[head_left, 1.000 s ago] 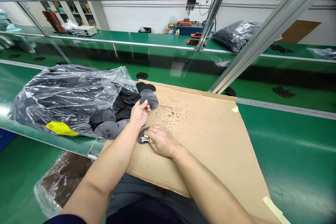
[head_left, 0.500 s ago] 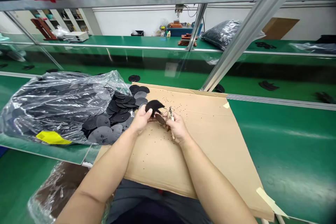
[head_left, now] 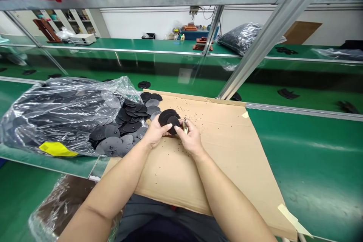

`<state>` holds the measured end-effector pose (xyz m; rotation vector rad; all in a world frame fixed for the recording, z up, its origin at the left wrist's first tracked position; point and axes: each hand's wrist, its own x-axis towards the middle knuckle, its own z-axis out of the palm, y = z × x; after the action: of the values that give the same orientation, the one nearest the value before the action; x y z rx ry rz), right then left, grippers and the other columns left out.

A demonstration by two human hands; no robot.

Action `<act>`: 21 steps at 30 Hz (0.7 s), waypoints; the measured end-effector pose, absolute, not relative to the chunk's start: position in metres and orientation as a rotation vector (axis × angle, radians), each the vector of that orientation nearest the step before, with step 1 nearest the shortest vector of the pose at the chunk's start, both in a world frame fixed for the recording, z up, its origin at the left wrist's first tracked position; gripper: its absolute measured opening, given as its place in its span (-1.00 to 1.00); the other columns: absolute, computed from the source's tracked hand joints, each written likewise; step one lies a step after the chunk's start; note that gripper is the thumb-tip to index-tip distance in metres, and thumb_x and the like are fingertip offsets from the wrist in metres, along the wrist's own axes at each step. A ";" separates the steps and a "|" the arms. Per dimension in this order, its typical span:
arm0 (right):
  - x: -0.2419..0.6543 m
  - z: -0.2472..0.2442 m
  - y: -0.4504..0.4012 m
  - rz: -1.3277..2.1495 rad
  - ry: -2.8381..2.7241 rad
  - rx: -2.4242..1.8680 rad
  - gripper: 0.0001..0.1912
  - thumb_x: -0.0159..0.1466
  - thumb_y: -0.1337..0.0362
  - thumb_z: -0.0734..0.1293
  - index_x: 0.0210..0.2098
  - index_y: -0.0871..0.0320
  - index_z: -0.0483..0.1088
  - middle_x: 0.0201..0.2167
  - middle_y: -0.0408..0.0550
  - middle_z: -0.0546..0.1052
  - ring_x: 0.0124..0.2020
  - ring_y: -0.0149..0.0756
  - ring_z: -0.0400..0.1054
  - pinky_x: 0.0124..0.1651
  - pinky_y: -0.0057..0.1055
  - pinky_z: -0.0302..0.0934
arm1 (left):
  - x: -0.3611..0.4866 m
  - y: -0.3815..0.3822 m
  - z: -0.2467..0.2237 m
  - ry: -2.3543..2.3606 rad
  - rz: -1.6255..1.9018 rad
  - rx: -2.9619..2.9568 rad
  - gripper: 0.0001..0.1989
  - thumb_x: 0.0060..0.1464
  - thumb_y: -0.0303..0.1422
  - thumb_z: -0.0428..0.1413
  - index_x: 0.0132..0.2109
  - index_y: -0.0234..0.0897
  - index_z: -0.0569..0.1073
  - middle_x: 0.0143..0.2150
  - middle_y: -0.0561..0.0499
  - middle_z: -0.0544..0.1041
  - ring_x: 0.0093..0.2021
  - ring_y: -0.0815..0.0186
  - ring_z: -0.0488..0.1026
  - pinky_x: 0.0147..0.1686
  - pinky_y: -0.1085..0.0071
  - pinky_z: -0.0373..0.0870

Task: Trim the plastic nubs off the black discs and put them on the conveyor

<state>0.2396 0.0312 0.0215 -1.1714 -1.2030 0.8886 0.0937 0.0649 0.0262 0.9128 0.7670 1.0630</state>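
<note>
Black flat discs (head_left: pixel 169 120) are held stacked together above a cardboard sheet (head_left: pixel 215 159), toward its far edge. The left hand (head_left: pixel 154 132) is clamped on the left side of the stack. The right hand (head_left: pixel 190 138) presses against the front disc and grips a small metal hand tool (head_left: pixel 185 125), which projects just beside the stack. Both hands are close together, with the discs between them. Dark specks (head_left: pixel 187 110) lie scattered on the cardboard. Left of the sheet, a heap of matching discs (head_left: pixel 131 120) spills from a clear plastic bag (head_left: pixel 65 111) bearing a yellow label (head_left: pixel 58 149), on the green bench (head_left: pixel 312 151).
</note>
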 end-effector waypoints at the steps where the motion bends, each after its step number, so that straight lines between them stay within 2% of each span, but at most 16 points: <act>1: 0.239 0.021 0.030 0.816 -1.260 -1.216 -0.77 0.10 0.13 0.39 -0.32 0.13 0.38 -0.44 -0.17 0.45 -0.42 -0.36 0.30 -0.28 -0.38 0.23 | 0.093 0.065 0.026 0.747 1.043 0.915 -0.31 -0.22 -0.29 0.36 0.11 -0.21 0.33 0.01 -0.16 0.48 -0.15 0.16 0.51 -0.30 0.26 0.52; 7: 0.240 0.016 0.030 0.638 -1.349 -1.292 -0.79 0.19 0.12 0.30 -0.29 0.13 0.34 -0.43 -0.13 0.43 -0.41 -0.33 0.29 -0.27 -0.37 0.24 | 0.090 0.066 0.023 0.775 0.958 0.880 -0.44 -0.19 -0.31 0.35 0.01 -0.25 0.43 -0.08 -0.13 0.51 -0.28 0.23 0.53 -0.34 0.27 0.52; 13: 0.244 0.012 0.034 0.559 -1.394 -1.310 -0.80 0.20 0.12 0.30 -0.31 0.13 0.32 -0.39 -0.10 0.42 -0.35 -0.30 0.30 -0.20 -0.33 0.24 | 0.097 0.062 0.024 0.657 1.013 0.932 -0.59 -0.13 -0.34 0.32 -0.08 -0.34 0.50 -0.05 -0.15 0.53 -0.05 0.20 0.47 0.01 0.25 0.40; 17: 0.244 0.011 0.034 0.533 -1.381 -1.318 -0.81 0.21 0.14 0.30 -0.29 0.13 0.33 -0.33 -0.07 0.43 -0.29 -0.28 0.31 -0.15 -0.30 0.24 | 0.100 0.061 0.023 0.717 0.967 0.840 -0.53 -0.19 -0.34 0.35 -0.07 -0.29 0.47 -0.06 -0.13 0.54 -0.10 0.14 0.50 -0.10 0.13 0.46; 21: 0.243 0.012 0.033 0.528 -1.335 -1.336 -0.80 0.20 0.14 0.31 -0.27 0.13 0.34 -0.34 -0.08 0.44 -0.32 -0.29 0.31 -0.18 -0.31 0.25 | 0.098 0.063 0.021 0.796 1.015 0.809 -0.50 -0.24 -0.38 0.37 -0.08 -0.30 0.46 -0.14 -0.11 0.55 -0.18 0.18 0.52 -0.17 0.18 0.48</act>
<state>0.2430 0.0332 0.0123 -1.3365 -1.3352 0.5285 0.0979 0.0628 0.0215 0.8088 0.7962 1.0151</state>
